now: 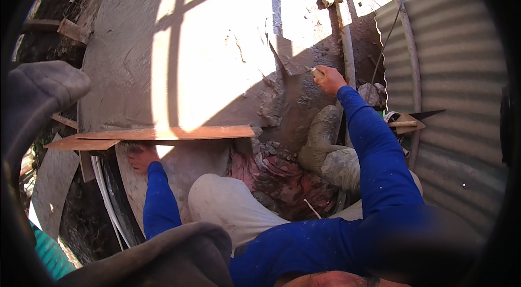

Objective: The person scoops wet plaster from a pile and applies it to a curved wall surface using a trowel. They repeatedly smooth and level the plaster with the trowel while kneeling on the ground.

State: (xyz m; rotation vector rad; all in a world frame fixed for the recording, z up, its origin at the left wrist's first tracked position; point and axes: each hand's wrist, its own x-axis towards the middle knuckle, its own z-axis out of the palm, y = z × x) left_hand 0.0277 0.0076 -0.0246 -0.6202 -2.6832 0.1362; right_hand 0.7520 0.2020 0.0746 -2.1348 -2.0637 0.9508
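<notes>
My right hand point(328, 79) is closed round the handle of a metal trowel point(293, 85), whose blade rests on wet grey mortar point(113, 80), near a rough, lumpy patch. My left hand point(141, 158) is at the lower left of the mortar bed, just below two thin orange-brown boards point(209, 132), beside a grey slab edge point(179, 178). Its fingers are partly hidden, so their grip is unclear. A mud-caked boot point(320, 143) stands below my right hand, beside a crumpled, dirty red cloth point(255, 173).
Corrugated sheeting point(456, 59) runs along the right, beside long poles point(343, 32) and a dark pointed tool point(426, 115). On the left are dark soil, wooden offcuts point(73, 30), white pipes point(106, 205) and a loose grey sheet point(51, 200). Strong sunlight and bar shadows cross the mortar.
</notes>
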